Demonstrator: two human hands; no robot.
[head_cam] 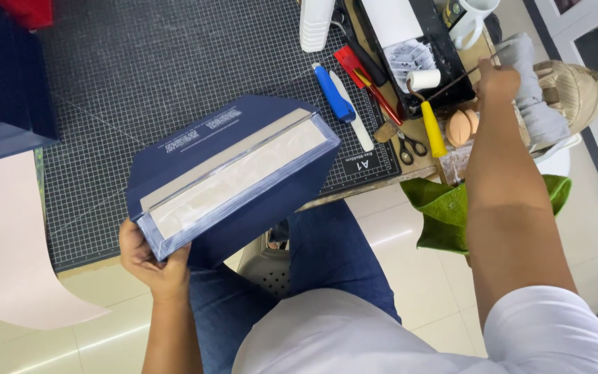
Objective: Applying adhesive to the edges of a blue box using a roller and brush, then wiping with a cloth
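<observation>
Navy book (233, 173) (spine upward) is being gripped by the left hand (152, 262) over the cutting mat (140, 62); the right hand (498, 79) is clasping a grey cloth (534, 90).

The big dark blue book (243, 173) is held up at a tilt above the near edge of the table, one end near and left, the other far and right. Its blue cover is folded open. The thick edge faces up, pale and grey, maybe shiny with glue. Far right, a thin dark stick (461, 77), perhaps a brush, lies slanted.
</observation>
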